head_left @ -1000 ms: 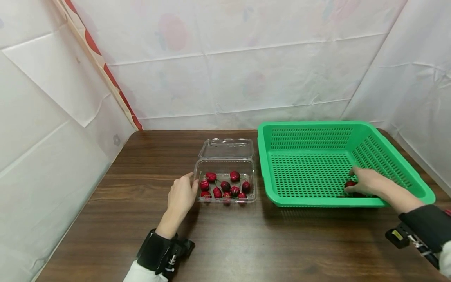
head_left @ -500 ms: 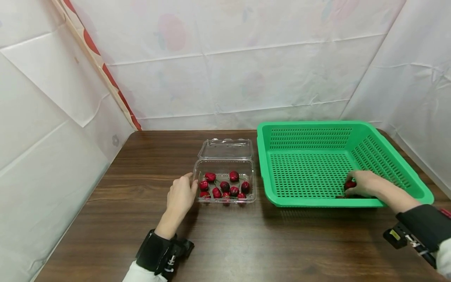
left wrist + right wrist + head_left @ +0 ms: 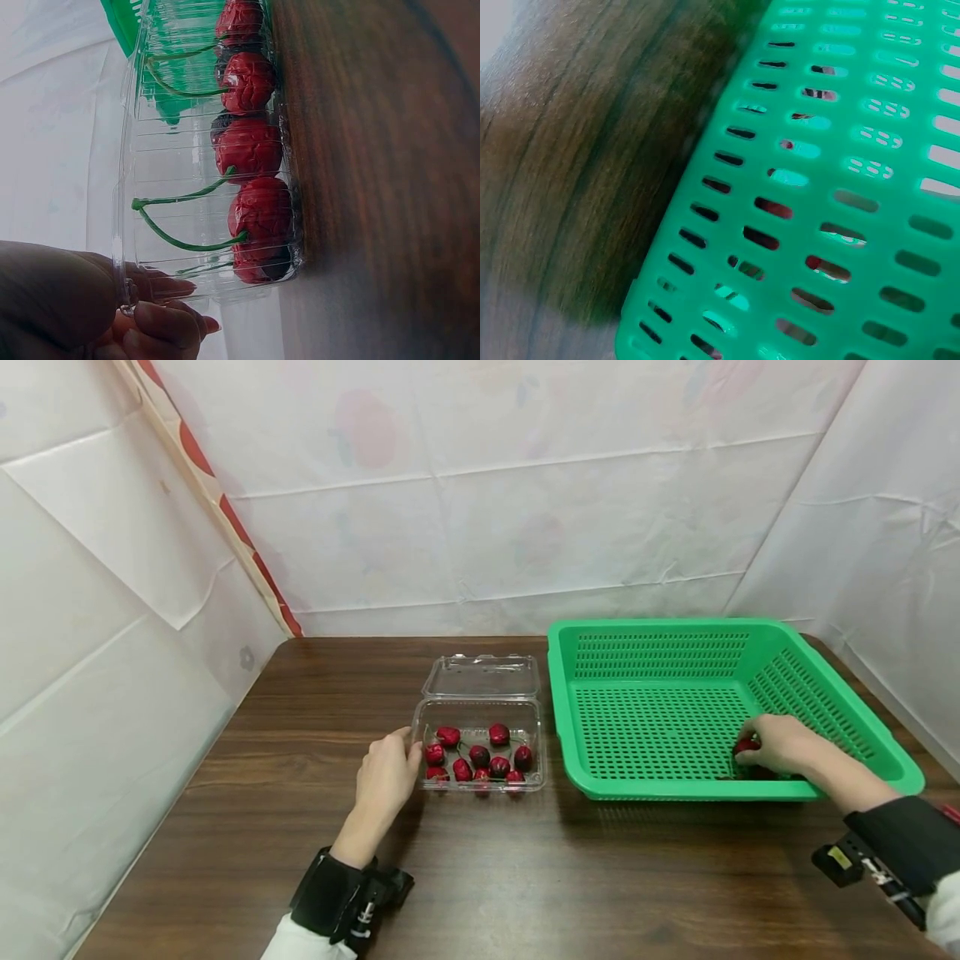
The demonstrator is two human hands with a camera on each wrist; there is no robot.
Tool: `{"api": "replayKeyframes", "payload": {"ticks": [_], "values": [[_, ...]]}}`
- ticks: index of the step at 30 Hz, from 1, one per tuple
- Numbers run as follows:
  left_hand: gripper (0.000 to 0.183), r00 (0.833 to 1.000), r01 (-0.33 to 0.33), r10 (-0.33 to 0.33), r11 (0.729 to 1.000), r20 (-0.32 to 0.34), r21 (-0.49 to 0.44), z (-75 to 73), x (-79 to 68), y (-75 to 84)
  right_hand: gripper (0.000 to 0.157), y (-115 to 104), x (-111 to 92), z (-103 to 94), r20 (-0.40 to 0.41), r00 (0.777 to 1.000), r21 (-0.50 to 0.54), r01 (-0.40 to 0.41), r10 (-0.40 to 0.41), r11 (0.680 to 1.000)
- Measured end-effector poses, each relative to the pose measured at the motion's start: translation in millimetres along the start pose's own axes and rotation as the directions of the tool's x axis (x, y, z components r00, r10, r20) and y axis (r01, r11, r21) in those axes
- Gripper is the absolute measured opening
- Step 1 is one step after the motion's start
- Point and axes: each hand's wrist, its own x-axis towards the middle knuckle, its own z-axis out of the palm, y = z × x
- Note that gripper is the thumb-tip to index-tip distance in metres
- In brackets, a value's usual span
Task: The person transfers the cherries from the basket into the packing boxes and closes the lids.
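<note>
A clear plastic clamshell box stands on the table with its lid folded back. Several dark red cherries lie inside, some with green stems in the left wrist view. At its left side my left hand grips the rim between thumb and fingers. My right hand reaches into the green basket near its front right corner, fingers bent around a cherry. More dark fruit beneath that hand is mostly hidden by the basket's front wall, whose slots fill the right wrist view.
The brown wooden table carries both containers, the basket to the right of the box. White printed sheets hang behind the table and along both sides. The basket's front wall rises between the right wrist camera and the fruit.
My right hand shifts slightly among the fruit in the basket's front right corner, its fingers staying at the cherry. My left hand and the box stay put.
</note>
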Motion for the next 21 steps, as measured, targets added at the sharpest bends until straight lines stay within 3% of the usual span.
{"api": "replayKeyframes", "payload": {"ticks": [10, 21], "values": [[0.031, 1.000, 0.003, -0.003, 1.000, -0.003, 0.001, -0.8, -0.7, 1.6, 0.026, -0.1, -2.3, -2.1, -0.083, 0.997, 0.040, 0.002, 0.001, 0.999], [0.032, 1.000, 0.003, -0.003, 1.000, 0.000, -0.002, -0.9, -0.7, 2.4, 0.040, -0.4, -3.0, -7.0, -0.166, 0.985, 0.046, -0.029, 0.037, 0.999]]}}
